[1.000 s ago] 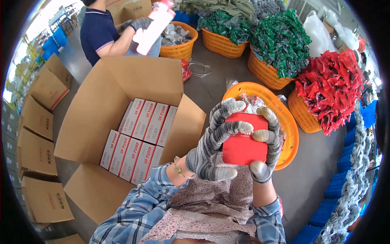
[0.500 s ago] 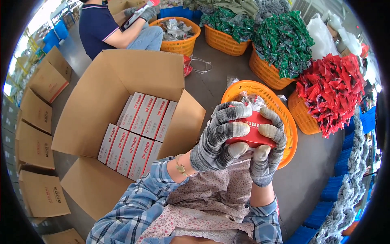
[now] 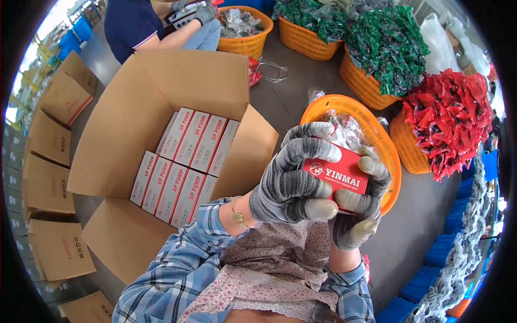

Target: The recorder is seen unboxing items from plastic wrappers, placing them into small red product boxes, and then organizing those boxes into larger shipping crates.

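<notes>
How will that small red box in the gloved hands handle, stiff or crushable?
The small red box is probably thin card: fairly stiff, but likely to dent under a hard squeeze. Both hands, left hand and right hand, lift it freely, so likely light. Flat faces make rolling unlikely.

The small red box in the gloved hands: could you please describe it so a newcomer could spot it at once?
Start at the big open cardboard carton, then look right to both grey-gloved hands. The small red box sits gripped between left hand and right hand, unlike the white boxes packed in rows.

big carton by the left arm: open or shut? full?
Open and partly full. The carton's flaps are spread outward, and white-and-red small boxes stand packed in two rows inside, with bare cardboard around them.
</notes>
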### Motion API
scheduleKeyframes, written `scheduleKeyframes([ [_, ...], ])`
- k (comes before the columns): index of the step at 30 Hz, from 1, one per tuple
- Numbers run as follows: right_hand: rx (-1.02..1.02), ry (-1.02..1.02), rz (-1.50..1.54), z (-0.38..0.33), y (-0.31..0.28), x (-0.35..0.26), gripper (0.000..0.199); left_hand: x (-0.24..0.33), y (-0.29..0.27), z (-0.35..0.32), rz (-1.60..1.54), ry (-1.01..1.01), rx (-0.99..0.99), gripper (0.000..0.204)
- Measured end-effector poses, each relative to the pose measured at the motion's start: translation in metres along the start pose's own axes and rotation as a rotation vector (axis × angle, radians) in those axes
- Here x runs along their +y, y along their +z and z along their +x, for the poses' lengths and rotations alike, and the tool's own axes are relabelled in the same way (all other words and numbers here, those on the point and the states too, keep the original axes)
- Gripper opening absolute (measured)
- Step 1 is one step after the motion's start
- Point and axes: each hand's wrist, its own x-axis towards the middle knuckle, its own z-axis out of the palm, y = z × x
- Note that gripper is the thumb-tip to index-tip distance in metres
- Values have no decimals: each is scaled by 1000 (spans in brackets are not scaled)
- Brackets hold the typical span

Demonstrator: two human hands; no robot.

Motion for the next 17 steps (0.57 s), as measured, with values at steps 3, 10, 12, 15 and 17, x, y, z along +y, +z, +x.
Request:
scheduleKeyframes([
  [3, -33, -210, -114, -3, 0, 16, 56, 3, 19, -24, -7, -159, 95, 52],
  [10, -46, -376, -385, -5, 17, 31, 62, -3, 1, -119, -554, -935, 287, 105],
  [12, 31, -163, -518, -19, 1, 50, 56, 3, -30, -138, -703, -1173, 710, 96],
  [15, 200, 131, -643, -42, -81, 61, 57, -23, -155, -121, 515, -630, 232, 53],
  [17, 89, 46, -873, -66, -143, 70, 55, -56, -236, -132, 410, -578, 591, 68],
])
